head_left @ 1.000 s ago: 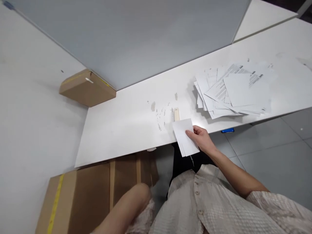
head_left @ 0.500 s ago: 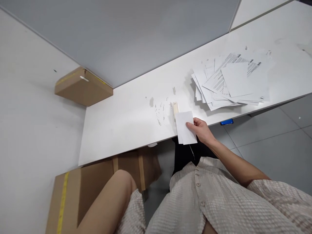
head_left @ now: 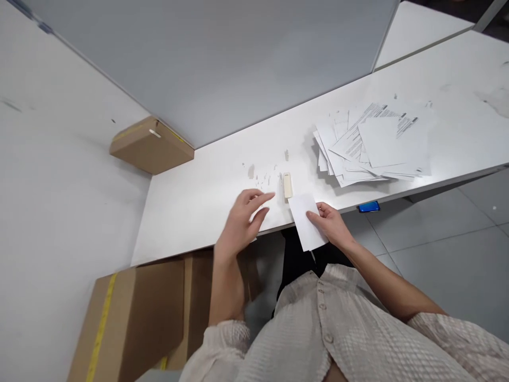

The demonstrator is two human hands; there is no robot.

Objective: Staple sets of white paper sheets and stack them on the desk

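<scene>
White paper (head_left: pixel 303 225) is pinched in the right hand (head_left: pixel 333 226), thumb on top, likely against slipping, over the front edge of the worktop (head_left: pixel 186 204); the left hand (head_left: pixel 240 222), empty, fingers parted, hovers near a cream stapler-like tool (head_left: pixel 287 187).

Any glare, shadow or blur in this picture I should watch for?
Head view: a bright sheen on the white tabletop near the right hand; head view: a soft shadow along the left edge of the loose paper pile, its print too small to read; head view: the left hand looks slightly blurred.
</scene>
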